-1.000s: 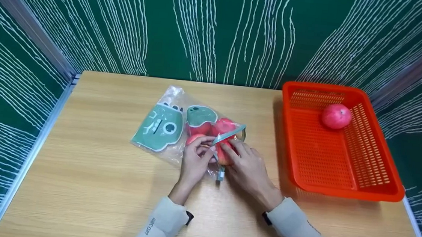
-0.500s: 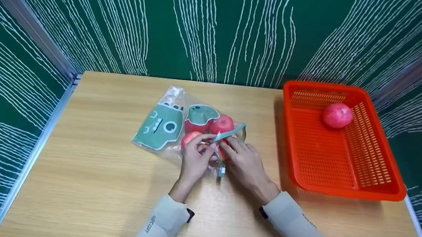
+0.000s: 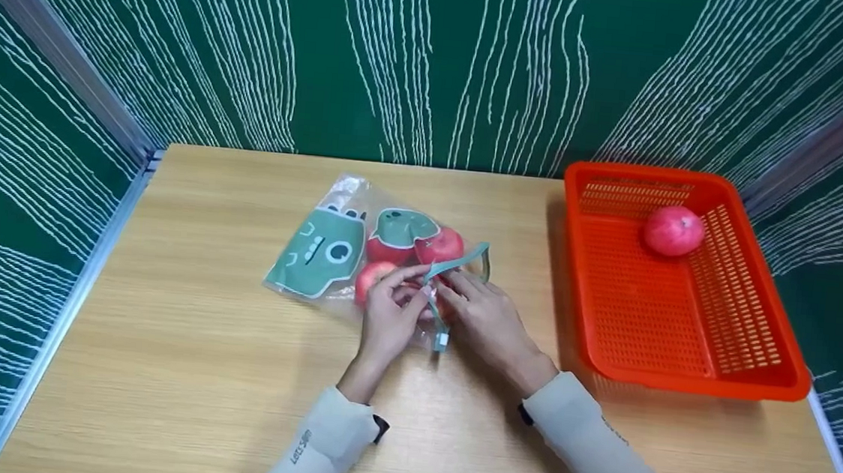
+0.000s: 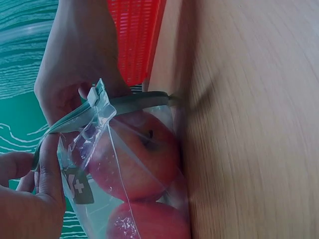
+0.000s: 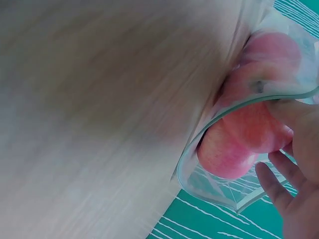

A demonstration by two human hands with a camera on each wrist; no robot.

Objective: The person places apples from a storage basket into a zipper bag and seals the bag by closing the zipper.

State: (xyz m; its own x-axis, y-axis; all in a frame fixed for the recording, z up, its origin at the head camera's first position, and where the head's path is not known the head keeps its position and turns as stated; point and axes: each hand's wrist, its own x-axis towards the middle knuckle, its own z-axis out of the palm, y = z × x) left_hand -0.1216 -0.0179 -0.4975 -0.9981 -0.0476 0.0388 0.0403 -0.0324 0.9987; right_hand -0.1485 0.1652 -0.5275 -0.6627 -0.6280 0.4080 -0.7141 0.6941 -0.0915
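Note:
A clear plastic zip bag (image 3: 315, 254) with a green monster print lies on the table, its green-edged mouth standing open toward me. Several red apples (image 3: 439, 245) are inside it. My left hand (image 3: 389, 313) pinches the bag's rim between thumb and fingers. In the left wrist view, the green zip strip (image 4: 139, 102) runs past those fingertips. My right hand (image 3: 493, 329) reaches into the mouth from the right. Its thumb and fingers are around an apple (image 5: 254, 130) just inside, as the right wrist view shows. The bag and hands hide that apple in the head view.
An orange-red plastic basket (image 3: 640, 321) stands to the right, with one pinkish-red round fruit (image 3: 674, 231) at its back. The wooden table (image 3: 178, 368) ends at green walls (image 3: 465, 67) with white lines at the back and sides.
My right hand has moved slightly forward and left, taking the apple deeper into the bag. The apples inside have shifted left. My left hand has stayed at the rim.

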